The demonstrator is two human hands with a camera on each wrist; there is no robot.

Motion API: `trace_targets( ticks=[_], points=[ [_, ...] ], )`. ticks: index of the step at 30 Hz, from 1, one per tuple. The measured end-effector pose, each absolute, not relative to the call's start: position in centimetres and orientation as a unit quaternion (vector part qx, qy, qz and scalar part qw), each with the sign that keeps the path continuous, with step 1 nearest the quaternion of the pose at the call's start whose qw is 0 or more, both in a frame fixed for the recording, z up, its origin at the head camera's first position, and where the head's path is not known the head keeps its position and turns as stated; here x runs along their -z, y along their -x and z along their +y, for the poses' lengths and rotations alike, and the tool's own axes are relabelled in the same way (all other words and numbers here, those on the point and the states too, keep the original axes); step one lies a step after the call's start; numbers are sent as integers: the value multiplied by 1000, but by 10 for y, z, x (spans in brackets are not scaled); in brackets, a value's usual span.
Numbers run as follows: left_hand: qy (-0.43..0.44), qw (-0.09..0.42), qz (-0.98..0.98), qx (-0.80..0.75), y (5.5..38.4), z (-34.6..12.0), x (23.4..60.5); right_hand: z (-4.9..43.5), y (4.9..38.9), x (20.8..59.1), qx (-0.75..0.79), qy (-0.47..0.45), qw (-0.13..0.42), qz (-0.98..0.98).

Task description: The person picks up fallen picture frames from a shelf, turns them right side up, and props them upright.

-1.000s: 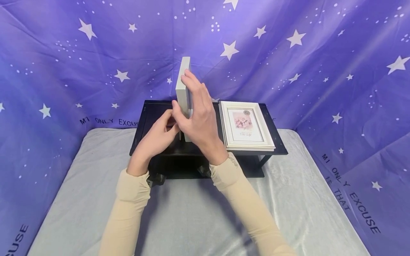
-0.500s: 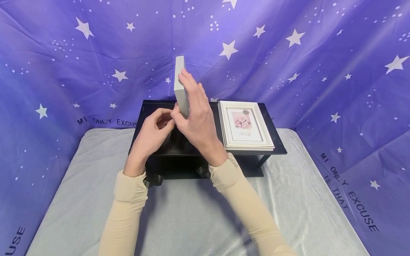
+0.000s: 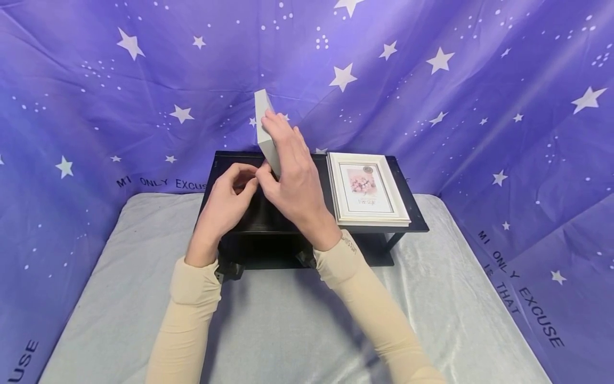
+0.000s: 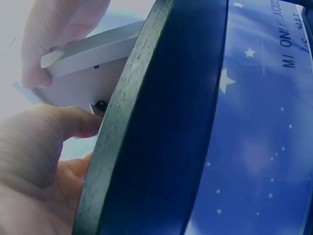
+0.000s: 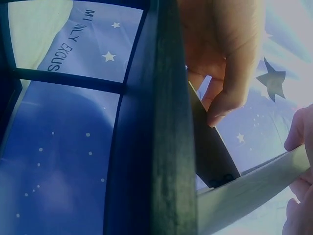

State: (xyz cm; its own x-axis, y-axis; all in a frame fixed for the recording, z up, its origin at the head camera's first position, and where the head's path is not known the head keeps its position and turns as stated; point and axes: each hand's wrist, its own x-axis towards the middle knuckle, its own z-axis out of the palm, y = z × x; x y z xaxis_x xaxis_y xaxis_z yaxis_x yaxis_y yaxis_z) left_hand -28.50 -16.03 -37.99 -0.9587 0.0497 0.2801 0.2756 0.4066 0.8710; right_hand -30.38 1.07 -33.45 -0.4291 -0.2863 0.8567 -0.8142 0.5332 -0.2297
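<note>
A picture frame (image 3: 262, 118) is held on edge over the black shelf (image 3: 261, 220), its top leaning left. My right hand (image 3: 299, 181) grips it from the right, with fingers along its upper edge and the thumb at the near side. My left hand (image 3: 223, 200) is at the back of the frame. In the right wrist view, the left thumb and fingers pinch a dark flat easel stand (image 5: 215, 147) that juts out from the frame's back (image 5: 259, 188). The left wrist view shows the frame's pale back (image 4: 93, 81) partly hidden behind the shelf's edge.
On the right of the shelf lies a stack of white picture frames (image 3: 369, 186), the top one showing a pink flower print. The shelf stands on a grey cloth (image 3: 297, 325). A purple star-printed curtain (image 3: 192, 64) hangs close behind and on both sides.
The picture frame has tipped to the left, its top moving from near upright to a clear lean. Both hands have shifted slightly left, and the left fingers have risen a little.
</note>
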Motion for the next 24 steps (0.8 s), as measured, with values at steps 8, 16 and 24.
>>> trace_targets(
  ticks=[8, 16, 24],
  points=[
    [96, 117, -837, 526, 282, -161, 379, 8, 303, 335, -320, -360, 413, -773],
    [95, 118, -841, 519, 279, -163, 378, 5, 302, 334, -326, -366, 411, -769],
    [105, 103, -846, 513, 277, -164, 380, 7, 302, 334, -312, -358, 411, -778]
  ],
)
